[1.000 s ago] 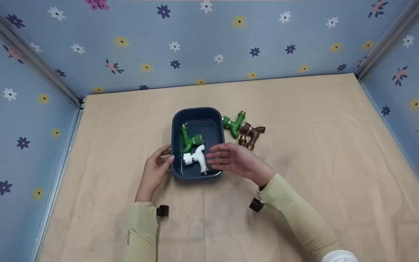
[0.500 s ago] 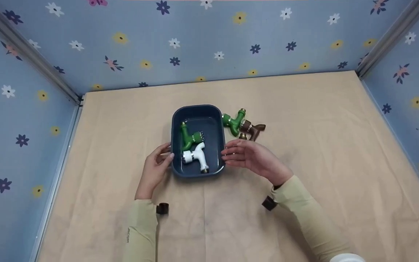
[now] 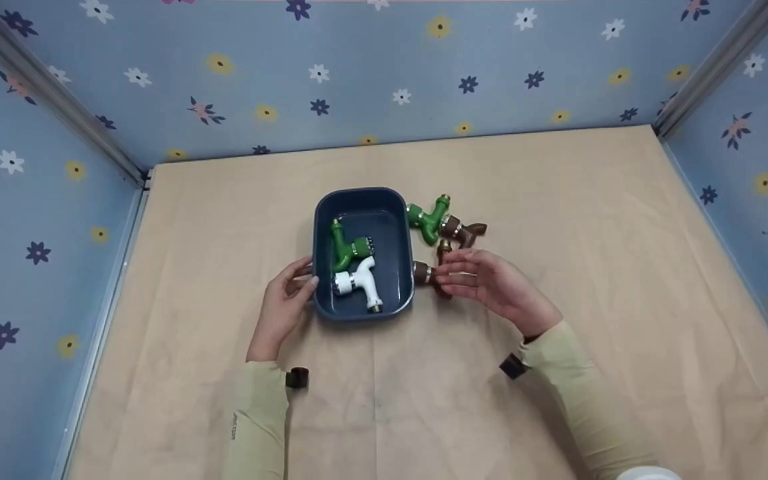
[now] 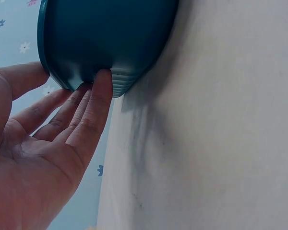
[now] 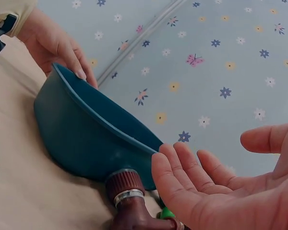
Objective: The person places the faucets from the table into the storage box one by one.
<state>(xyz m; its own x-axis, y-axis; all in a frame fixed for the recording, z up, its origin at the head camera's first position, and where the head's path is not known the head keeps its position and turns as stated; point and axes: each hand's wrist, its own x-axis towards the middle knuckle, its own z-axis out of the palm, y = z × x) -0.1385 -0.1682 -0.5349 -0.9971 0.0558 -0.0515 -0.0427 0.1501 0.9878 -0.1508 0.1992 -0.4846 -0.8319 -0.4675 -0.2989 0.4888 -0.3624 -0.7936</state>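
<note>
A dark blue plastic tub (image 3: 397,310) stands on the cloth with a green tap (image 3: 341,252) and a white tap (image 3: 365,280) lying in it. My left hand (image 3: 284,307) touches the tub's left side, fingertips against its outer wall and thumb at the rim. To the right of the tub, my right hand (image 3: 494,287) is spread over a brown tap (image 3: 423,272), partly hiding it, and holds nothing. In the right wrist view that brown tap (image 5: 134,211) lies below the fingers, its ribbed handle right at the tub wall.
Beyond the right hand lie another green tap (image 3: 432,223) and another brown tap (image 3: 467,235), close together by the tub's right side. A beige cloth (image 3: 557,200) covers the table. Blue flowered panels (image 3: 357,60) enclose its back and sides.
My right hand has moved right, from over the tub to outside it, uncovering part of the nearer brown tap. My left hand stays at the tub. The whole view shifts slightly.
</note>
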